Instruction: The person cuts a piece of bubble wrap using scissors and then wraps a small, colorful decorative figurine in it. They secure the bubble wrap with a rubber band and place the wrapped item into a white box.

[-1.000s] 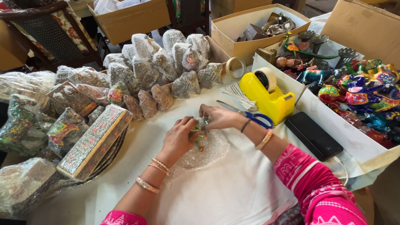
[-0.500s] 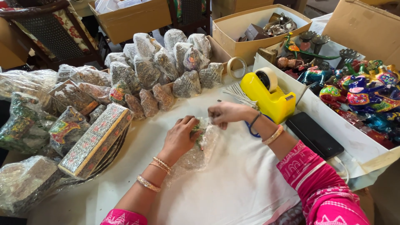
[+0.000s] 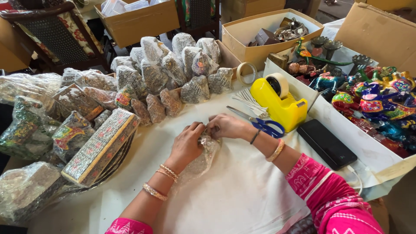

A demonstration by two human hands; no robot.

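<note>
A small patterned figure in clear bubble wrap (image 3: 203,157) lies on the white tablecloth (image 3: 242,195) in the middle. My left hand (image 3: 187,145) presses down on top of it, fingers curled over the wrap. My right hand (image 3: 226,126) pinches the wrap's upper edge, touching the left fingertips. Both wrists carry bangles. The figure itself is mostly hidden under the wrap and my hands.
Blue-handled scissors (image 3: 262,124) and a yellow tape dispenser (image 3: 281,102) sit just right of my hands, a black phone (image 3: 327,144) beyond. Several wrapped figures (image 3: 173,73) pile at the back, a patterned box (image 3: 102,145) at left, painted animal figures (image 3: 377,102) at right.
My hands have shifted slightly toward the back of the table and closed tighter on the wrapped figure; the loose wrap is drawn in closer under the left hand.
</note>
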